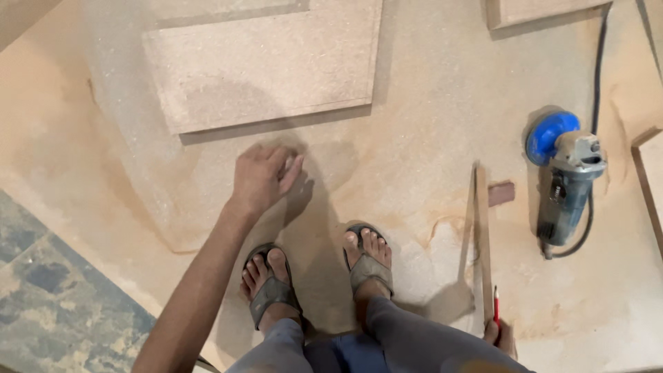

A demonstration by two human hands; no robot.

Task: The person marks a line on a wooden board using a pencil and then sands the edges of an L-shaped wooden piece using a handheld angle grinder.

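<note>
I stand on a dusty floor in grey sandals (pixel 271 290). My left hand (pixel 264 177) hangs out in front of me, back of the hand up, fingers loosely together, holding nothing; it is just below the near edge of a flat fibreboard panel (pixel 262 62) lying on the floor. My right hand (pixel 502 335) is at the lower right, mostly hidden behind my leg, gripping a red pencil (pixel 496 306) that points upward. Beside that hand a thin wooden strip (pixel 483 238) stands nearly upright; whether the hand touches it I cannot tell.
A blue angle grinder (pixel 563 176) with a round blue pad lies on the floor at the right, its black cable (pixel 598 62) running up and around it. More board edges (pixel 652 179) show at the right and top right. A small wood block (pixel 501 193) lies near the strip. Patterned tile (pixel 48 304) shows lower left.
</note>
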